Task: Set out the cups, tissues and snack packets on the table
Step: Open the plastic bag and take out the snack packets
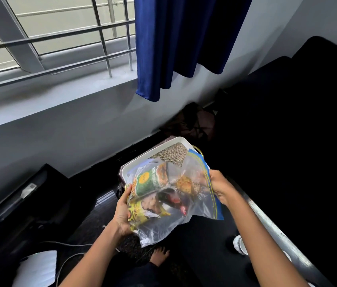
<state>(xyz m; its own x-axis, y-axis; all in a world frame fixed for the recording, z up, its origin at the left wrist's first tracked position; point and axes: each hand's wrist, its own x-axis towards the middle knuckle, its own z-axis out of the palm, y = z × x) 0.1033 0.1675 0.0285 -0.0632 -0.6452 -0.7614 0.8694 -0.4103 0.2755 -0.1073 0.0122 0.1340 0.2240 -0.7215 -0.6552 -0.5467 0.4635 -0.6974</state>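
A clear plastic zip bag [192, 206] full of snack packets [149, 183], green, yellow and red, hangs in front of me above a white tray [142, 157]. My left hand [123, 212] grips the bag's left side around the packets. Its blue-edged right side is pinched in my right hand [221, 187]. The tray has a brown woven mat inside and rests on a low dark surface. A white cup [239, 245] stands at the lower right near a grey rail. No tissues show.
A barred window and sill [60, 90] fill the upper left, with a blue curtain [175, 44] beside it. Dark furniture [298, 121] sits on the right. A dark bag [192, 121] lies against the wall. A white device [37, 266] with a cable and my bare foot [160, 255] are below.
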